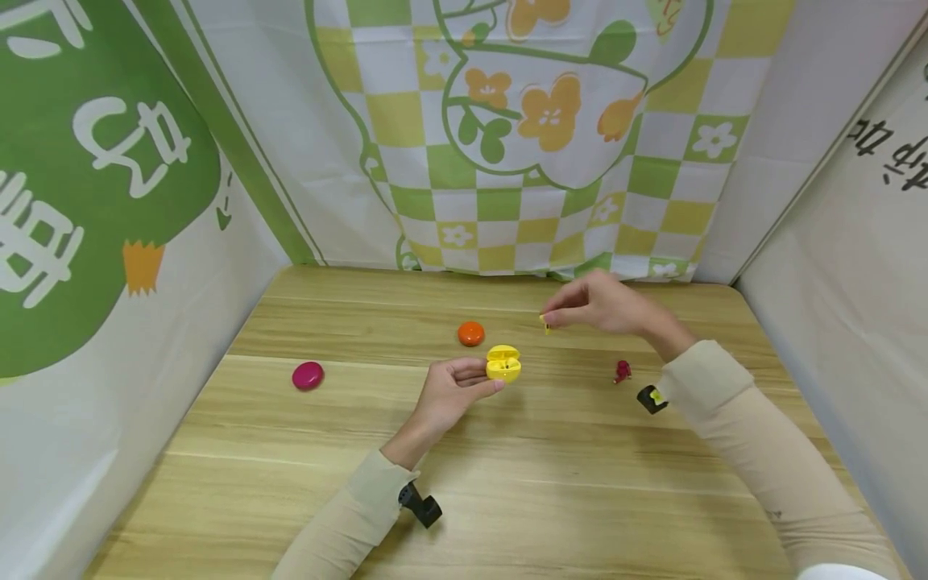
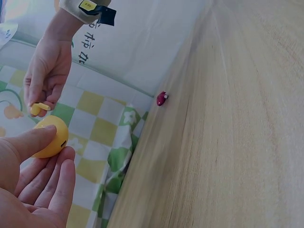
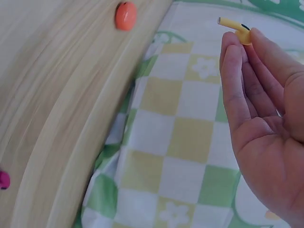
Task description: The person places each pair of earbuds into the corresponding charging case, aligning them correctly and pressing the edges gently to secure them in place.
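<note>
My left hand (image 1: 451,392) holds a yellow earbud case (image 1: 503,368) above the table, its lid raised. In the left wrist view the thumb presses on the rounded case (image 2: 56,135) and the other fingers lie beneath it. Farther right and back, my right hand (image 1: 600,303) pinches a yellow earbud (image 1: 546,324) between thumb and fingertips. The right wrist view shows the stem of this earbud (image 3: 232,23) sticking out past the fingers. Inside the case a small dark spot shows, but its contents are too small to tell.
An orange rounded case (image 1: 471,333) lies behind the left hand. A magenta case (image 1: 308,375) lies at the left of the wooden table (image 1: 522,499). Dark red earbuds (image 1: 622,371) lie near the right wrist. Printed cloth (image 1: 500,201) hangs behind the table's back edge.
</note>
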A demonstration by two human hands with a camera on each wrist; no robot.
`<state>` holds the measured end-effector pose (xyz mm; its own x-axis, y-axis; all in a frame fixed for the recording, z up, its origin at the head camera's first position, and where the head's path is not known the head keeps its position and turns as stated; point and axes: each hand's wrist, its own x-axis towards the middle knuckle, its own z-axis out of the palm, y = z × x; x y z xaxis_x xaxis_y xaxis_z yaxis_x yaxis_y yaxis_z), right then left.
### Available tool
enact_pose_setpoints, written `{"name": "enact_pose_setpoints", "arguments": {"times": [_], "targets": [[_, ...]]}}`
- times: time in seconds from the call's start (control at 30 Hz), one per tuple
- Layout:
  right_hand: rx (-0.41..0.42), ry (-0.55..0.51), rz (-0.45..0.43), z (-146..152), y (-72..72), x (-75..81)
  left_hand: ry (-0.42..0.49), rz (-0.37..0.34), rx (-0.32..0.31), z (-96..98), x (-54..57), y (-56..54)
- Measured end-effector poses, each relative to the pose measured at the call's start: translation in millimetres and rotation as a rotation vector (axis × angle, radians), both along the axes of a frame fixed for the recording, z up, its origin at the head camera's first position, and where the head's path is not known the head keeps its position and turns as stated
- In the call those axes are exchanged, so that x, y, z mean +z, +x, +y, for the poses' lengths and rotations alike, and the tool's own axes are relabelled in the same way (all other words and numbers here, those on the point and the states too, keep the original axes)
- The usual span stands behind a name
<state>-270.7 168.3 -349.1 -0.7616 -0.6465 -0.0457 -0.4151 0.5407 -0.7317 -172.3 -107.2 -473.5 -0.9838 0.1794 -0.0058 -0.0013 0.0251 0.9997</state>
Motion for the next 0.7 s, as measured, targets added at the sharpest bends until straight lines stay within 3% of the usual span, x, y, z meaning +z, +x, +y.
{"name": "enact_pose_setpoints", "arguments": {"times": [0.33, 0.7], "targets": [[0.062, -0.069, 0.018, -19, 13.8, 4.8, -0.001, 0.004, -0.007, 1.9, -1.6, -0.9], [0.092, -0.085, 0.007, -42, 26.9, -4.9, 0.014, -0.001, -0.015, 1.6, -0.8, -0.7]]}}
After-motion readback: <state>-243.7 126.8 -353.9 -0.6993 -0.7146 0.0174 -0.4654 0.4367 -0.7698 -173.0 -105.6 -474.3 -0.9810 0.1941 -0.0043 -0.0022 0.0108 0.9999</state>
